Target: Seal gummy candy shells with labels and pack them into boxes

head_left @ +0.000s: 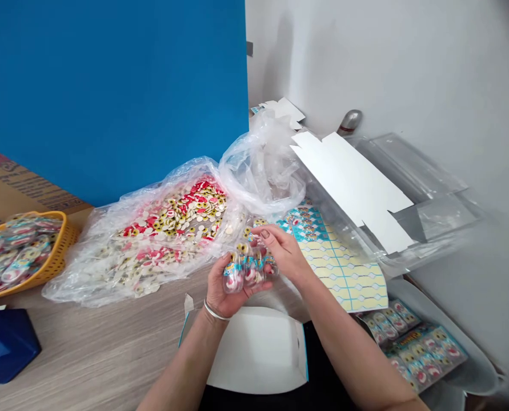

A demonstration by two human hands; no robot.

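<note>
Cluster of clear plastic capsules (248, 269) sits at the centre of both hands, each capsule with a red-and-white round sweet inside and a coloured label band. Left hand (227, 288) lies palm up beneath them, fingers (215, 275) curled around the lower side; a thin pale bracelet (215, 311) circles that wrist. Right hand (280, 250) comes in from above, fingers (265, 232) narrowed on the top of the cluster, pressing it against the left palm.

Directly below, an open white card box (256, 354) rests on the wood-grain counter (95, 334). Right of the hands: printed yellow-and-teal card sheet (337, 262), with finished blister cards of sweets (417, 348) lower right. Left: plastic bag of loose round sweets (172, 228), yellow basket of packed capsules (27, 248), blue box (5, 348). Farther off: white die-cut card (352, 188), clear plastic sheets (412, 171), blue board (108, 97), white wall (451, 74).
</note>
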